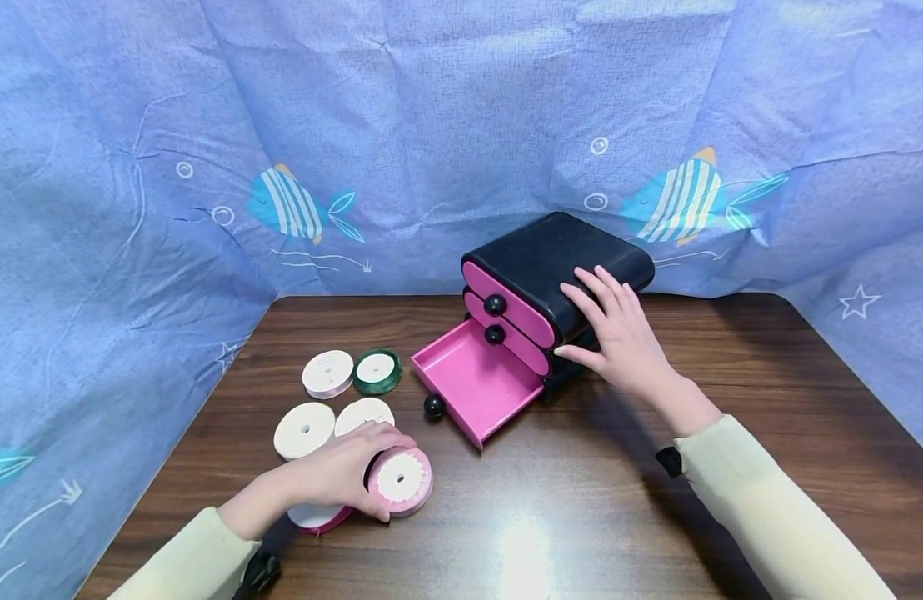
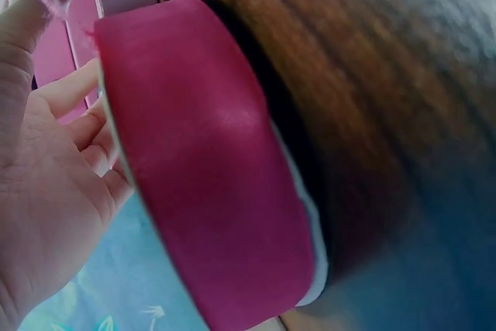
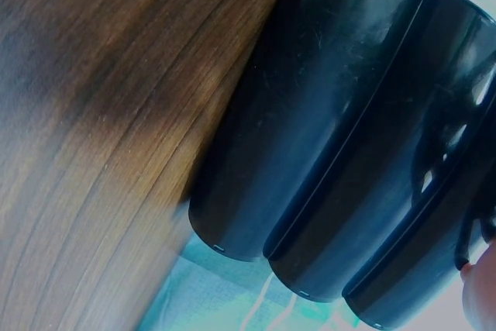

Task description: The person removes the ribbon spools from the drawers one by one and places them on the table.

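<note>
Your left hand (image 1: 341, 471) is curled around a pink ribbon spool with a white scalloped face (image 1: 400, 481), tipped on edge on the dark wooden bench (image 1: 656, 517), well short of the organiser. Your right hand (image 1: 619, 333) lies with straight fingers over the top and side of the black three-drawer plastic organiser (image 1: 559, 258), steadying it and gripping nothing. The bottom pink drawer (image 1: 476, 379) is pulled out and nothing shows inside it; the two above are closed. By my reading you are at the very start: no spool is stowed. Five more lie out: three cream spools (image 1: 306, 429), a green one (image 1: 376, 371) and another pink one (image 1: 311, 517) under your left wrist.
</note>
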The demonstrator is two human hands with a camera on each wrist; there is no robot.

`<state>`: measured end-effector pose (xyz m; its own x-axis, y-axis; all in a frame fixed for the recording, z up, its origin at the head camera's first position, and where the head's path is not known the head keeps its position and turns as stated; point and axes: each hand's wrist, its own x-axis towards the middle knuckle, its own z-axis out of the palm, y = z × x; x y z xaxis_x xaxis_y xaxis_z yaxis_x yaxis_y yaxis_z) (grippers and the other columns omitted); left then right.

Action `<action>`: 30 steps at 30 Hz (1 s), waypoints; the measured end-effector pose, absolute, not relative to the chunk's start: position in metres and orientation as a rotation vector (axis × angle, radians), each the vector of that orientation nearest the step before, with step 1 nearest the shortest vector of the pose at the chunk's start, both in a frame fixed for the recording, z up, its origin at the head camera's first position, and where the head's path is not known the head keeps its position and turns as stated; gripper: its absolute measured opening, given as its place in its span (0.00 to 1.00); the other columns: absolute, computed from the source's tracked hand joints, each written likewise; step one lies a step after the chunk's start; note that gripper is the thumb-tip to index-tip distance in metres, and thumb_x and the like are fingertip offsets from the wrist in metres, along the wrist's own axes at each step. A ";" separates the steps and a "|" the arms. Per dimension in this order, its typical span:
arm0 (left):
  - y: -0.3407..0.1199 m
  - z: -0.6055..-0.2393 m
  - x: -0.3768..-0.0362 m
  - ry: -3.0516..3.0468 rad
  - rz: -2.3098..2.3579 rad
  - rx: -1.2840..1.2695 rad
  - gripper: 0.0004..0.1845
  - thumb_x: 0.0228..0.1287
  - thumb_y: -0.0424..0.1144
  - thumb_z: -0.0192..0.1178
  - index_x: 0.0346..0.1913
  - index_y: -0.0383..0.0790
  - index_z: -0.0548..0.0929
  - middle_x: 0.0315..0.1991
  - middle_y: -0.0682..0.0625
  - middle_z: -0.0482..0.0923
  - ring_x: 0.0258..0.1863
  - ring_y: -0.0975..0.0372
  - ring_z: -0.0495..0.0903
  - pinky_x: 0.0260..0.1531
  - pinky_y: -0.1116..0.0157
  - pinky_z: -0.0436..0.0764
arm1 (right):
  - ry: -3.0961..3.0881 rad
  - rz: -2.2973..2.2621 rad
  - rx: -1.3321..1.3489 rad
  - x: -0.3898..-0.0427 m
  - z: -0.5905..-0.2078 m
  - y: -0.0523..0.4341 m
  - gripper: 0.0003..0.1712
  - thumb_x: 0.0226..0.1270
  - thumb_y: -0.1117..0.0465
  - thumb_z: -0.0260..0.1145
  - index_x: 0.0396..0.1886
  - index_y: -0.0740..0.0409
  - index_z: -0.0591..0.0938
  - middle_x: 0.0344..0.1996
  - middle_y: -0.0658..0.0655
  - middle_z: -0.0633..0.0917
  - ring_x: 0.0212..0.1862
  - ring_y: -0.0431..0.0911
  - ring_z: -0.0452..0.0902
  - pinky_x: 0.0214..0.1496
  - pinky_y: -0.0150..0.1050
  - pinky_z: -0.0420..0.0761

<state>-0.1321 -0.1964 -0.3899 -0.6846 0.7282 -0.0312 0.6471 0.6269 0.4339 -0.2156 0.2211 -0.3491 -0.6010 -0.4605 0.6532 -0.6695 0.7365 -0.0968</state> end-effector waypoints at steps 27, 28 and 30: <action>-0.170 -0.397 -0.192 2.685 1.254 0.811 0.21 0.54 0.41 0.74 0.48 0.40 0.79 0.44 0.52 0.82 0.46 0.58 0.79 0.49 0.54 0.76 | -2.307 0.455 0.850 -0.215 -0.351 0.222 0.49 0.62 0.23 0.48 0.71 0.50 0.65 0.72 0.59 0.61 0.73 0.60 0.48 0.68 0.65 0.50; -0.168 -0.397 -0.193 2.689 1.244 0.820 0.20 0.54 0.40 0.74 0.48 0.41 0.79 0.44 0.52 0.83 0.45 0.58 0.79 0.48 0.55 0.77 | -2.307 0.454 0.850 -0.216 -0.351 0.222 0.49 0.62 0.23 0.48 0.71 0.50 0.64 0.72 0.59 0.61 0.73 0.60 0.48 0.68 0.65 0.50; -0.165 -0.399 -0.193 2.680 1.236 0.817 0.19 0.54 0.39 0.73 0.47 0.42 0.78 0.43 0.52 0.83 0.44 0.59 0.79 0.48 0.56 0.78 | -2.307 0.455 0.854 -0.216 -0.351 0.221 0.49 0.62 0.23 0.48 0.72 0.50 0.64 0.72 0.59 0.60 0.74 0.59 0.47 0.68 0.65 0.50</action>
<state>-0.1932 -0.1652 -0.3993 -0.8549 0.4978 0.1458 0.4341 0.5327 0.7265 -0.2160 0.2212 -0.3507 -0.5920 -0.4588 0.6626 -0.6761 0.7302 -0.0985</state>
